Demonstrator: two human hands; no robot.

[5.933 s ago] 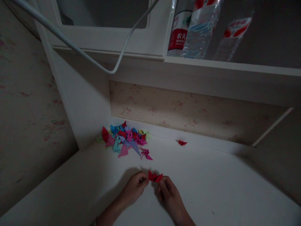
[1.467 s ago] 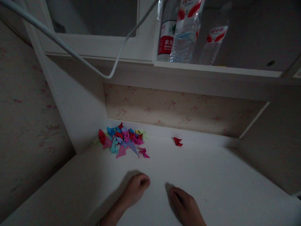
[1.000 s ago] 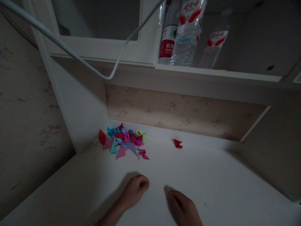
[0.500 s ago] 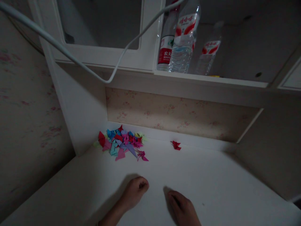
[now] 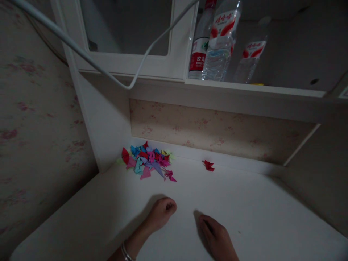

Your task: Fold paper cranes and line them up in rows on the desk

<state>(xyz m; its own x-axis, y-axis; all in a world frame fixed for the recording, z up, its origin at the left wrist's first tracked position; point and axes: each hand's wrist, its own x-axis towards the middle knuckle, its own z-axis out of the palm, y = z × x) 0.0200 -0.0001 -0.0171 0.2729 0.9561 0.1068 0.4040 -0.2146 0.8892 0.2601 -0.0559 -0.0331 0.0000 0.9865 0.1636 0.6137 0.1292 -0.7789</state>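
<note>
My left hand (image 5: 162,212) rests on the white desk (image 5: 261,206), fingers curled into a loose fist with a dark hollow at the thumb side. To its right lies my right hand (image 5: 216,232), also closed, with a dark gap beside the thumb. Nothing shows in either hand, and the two are apart. Beyond the left hand is a pile of colourful folded paper cranes (image 5: 146,159) in pink, red, blue, purple and green. A single red paper crane (image 5: 208,165) sits by itself further right, near the back edge. Neither hand touches the paper.
A white cable (image 5: 108,74) hangs across the upper view. Above the desk, a shelf (image 5: 258,88) holds several plastic bottles (image 5: 219,54), beside a cabinet door (image 5: 119,65). Flowered wallpaper (image 5: 24,137) covers the left wall. A small speck (image 5: 239,232) lies right of my right hand.
The whole view has shifted slightly, so everything appears a little further right and higher. A bracelet on my left wrist now shows. Both hands keep their pose on the desk.
</note>
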